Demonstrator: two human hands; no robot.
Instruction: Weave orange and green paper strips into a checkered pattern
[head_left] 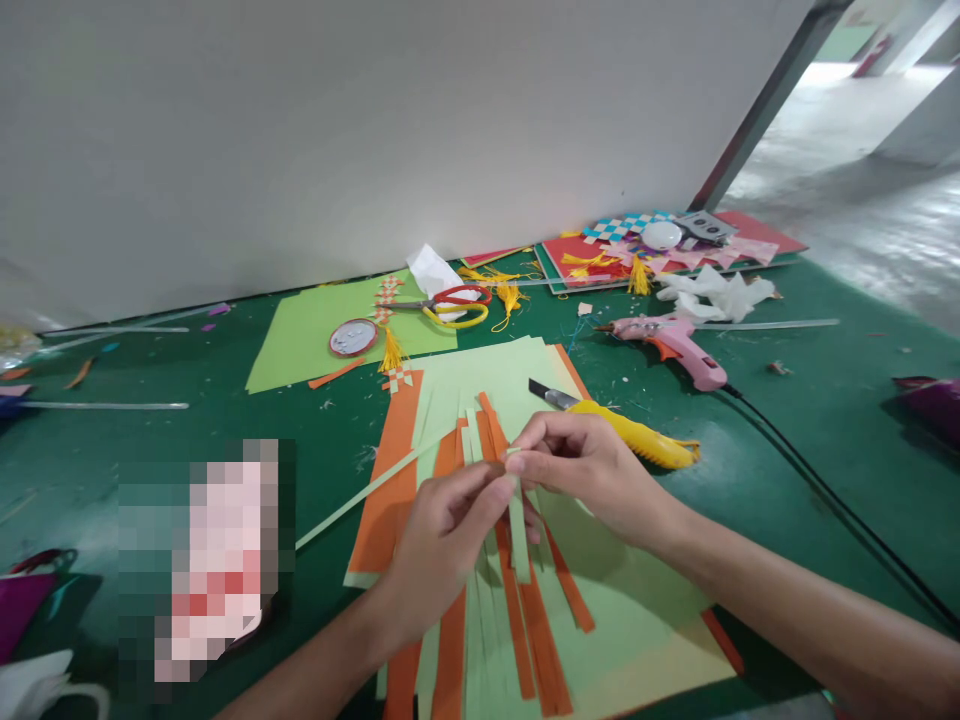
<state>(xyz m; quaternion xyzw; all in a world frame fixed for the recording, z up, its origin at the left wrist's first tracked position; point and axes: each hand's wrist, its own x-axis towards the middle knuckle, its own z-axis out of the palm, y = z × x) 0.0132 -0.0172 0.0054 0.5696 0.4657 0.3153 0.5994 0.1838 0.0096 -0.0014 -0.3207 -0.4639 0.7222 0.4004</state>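
Observation:
Both hands meet over a pile of orange and pale green paper. My left hand (457, 525) pinches a pale green paper strip (518, 530) between thumb and forefinger near its top. My right hand (592, 465) is closed on the same strip's upper end, its fingertips touching those of the left. The strip's lower part hangs free toward me. Beneath lie several orange strips (546, 650) and pale green ones on a pale green sheet (637, 610). Beside my right hand rests a yellow-handled utility knife (637, 435), its blade pointing left.
On the green table (322, 620), scissors (454, 305), a round tin (354, 338) and yellow tassels (510, 300) lie behind. A pink glue gun (675, 345) sits at right, its black cord (825, 490) running toward me. A blurred-out object (217, 560) is at left.

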